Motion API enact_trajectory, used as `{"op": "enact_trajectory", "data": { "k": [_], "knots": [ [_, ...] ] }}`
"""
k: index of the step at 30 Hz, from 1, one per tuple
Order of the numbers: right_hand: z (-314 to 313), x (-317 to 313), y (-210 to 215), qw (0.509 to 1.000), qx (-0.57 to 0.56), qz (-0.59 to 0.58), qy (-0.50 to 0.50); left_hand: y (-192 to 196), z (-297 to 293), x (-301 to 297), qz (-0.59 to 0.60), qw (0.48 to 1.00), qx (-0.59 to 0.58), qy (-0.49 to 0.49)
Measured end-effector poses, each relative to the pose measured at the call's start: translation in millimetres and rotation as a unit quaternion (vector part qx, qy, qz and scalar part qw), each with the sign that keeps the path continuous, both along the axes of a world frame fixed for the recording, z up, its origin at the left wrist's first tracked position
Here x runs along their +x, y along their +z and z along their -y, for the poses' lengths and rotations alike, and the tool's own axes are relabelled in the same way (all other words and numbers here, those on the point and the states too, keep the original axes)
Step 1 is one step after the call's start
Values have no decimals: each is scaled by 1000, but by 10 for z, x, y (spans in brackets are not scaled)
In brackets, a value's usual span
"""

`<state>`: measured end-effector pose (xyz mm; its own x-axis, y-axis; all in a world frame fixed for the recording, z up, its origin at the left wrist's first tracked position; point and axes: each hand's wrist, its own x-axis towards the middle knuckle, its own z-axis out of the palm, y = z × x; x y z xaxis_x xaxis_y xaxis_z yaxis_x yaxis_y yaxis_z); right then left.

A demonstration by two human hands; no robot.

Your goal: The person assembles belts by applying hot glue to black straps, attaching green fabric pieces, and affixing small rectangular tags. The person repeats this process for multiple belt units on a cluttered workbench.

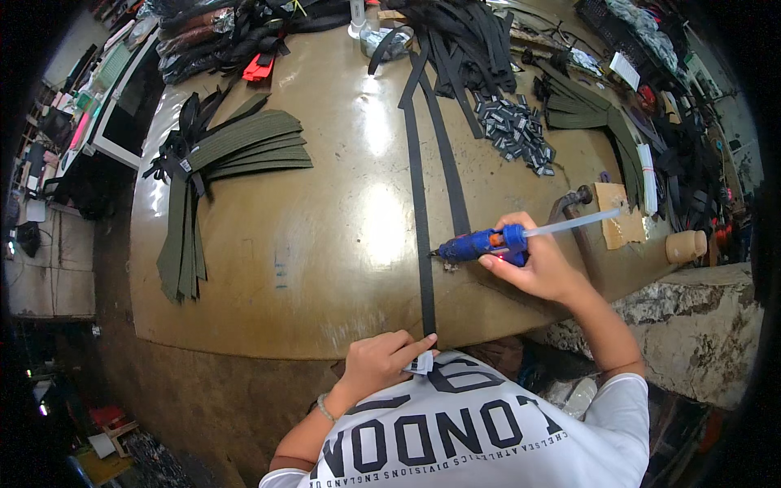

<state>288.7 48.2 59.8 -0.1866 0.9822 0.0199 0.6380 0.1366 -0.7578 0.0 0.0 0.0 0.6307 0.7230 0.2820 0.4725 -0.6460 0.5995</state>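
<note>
A blue hot glue gun [484, 244] is gripped in my right hand [533, 264], a long translucent glue stick [573, 222] jutting from its back end. Its nozzle points left and meets the edge of a long black webbing strap [419, 203] that runs down the table. At the table's near edge my left hand [382, 358] is closed on the strap's lower end, with a small white label [420, 363] showing by its fingers. Just right of this strap lies a second black strap [447, 163], partly behind the glue gun.
Several olive-green straps [244, 146] lie bundled at the left, more olive straps [582, 110] at the right. Small dark labels [517, 134] are heaped below a pile of black straps [468, 49]. A clamp [573, 199], a cardboard piece [618, 215] and a tape roll [686, 246] sit at the right.
</note>
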Motion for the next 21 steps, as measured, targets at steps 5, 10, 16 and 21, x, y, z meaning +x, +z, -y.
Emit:
{"op": "enact_trajectory", "data": {
  "k": [5, 10, 16, 21],
  "knots": [
    [-48, -38, -13, 999, -21, 21, 17, -45, 1, -5, 25, 1000, -8, 2],
    [-199, -7, -38, 998, 34, 49, 17, -22, 9, -3, 10, 1000, -2, 1],
    [-308, 7, 28, 986, 66, 135, 72, 16, 2, 33, -5, 1000, 16, 13],
    [56, 326, -25, 952, 248, 178, -35, 62, 9, 61, -6, 1000, 9, 25]
  ]
}}
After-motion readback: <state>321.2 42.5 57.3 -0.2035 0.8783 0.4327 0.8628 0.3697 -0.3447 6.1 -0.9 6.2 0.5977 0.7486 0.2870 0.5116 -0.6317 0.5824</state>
